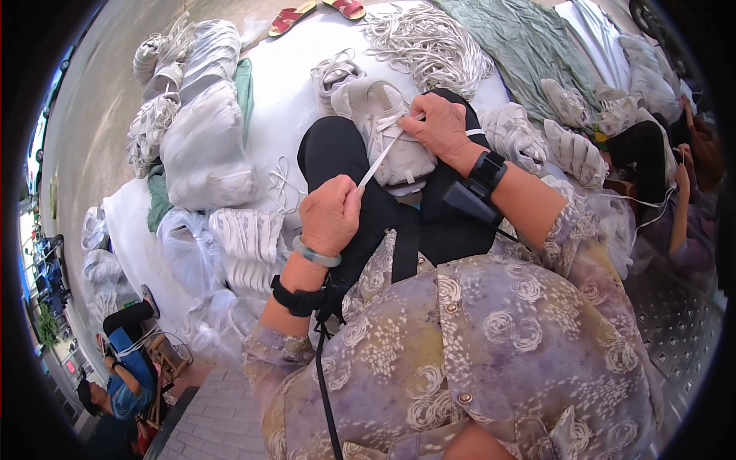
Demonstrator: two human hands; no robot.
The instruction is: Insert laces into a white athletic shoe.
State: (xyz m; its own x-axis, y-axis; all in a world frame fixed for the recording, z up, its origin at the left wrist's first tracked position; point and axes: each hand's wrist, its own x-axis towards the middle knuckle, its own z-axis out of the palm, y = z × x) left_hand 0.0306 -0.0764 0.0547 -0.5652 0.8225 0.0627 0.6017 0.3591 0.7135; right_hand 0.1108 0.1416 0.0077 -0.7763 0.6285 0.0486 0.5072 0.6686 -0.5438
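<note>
"The left hand [330, 216], seen from the head: what does it hold?"

"A flat white lace [381, 159]. The fingers are curled and clamped on it, in front of the left knee."

"And the right hand [441, 130]?"

"Higher up and farther forward, with thumb and fingertips pinched together on the same lace, right over the pale shoe [402, 157]. The lace runs straight and slanting from one hand to the other."

"Where does that shoe sit?"

"Between the knees of the black trousers [333, 153], with the right hand covering part of its laced front."

"Anything on the wrists?"

"A pale bangle [317, 253] and a black strap on the left; another black band [487, 172] on the right."

"What lies beyond the knees?"

"A white sheet [284, 69], with a tangled heap of laces [429, 50] on it and red sandals [291, 19] at its far edge. A green cloth [521, 46] spreads to the right of the heap."

"And to the sides?"

"Stacked white shoes [245, 234] beside a clear plastic bag [188, 249] on the left, more shoes [515, 136] near the right knee. One person [126, 383] sits at the lower left; another is partly visible at the far right."
</note>
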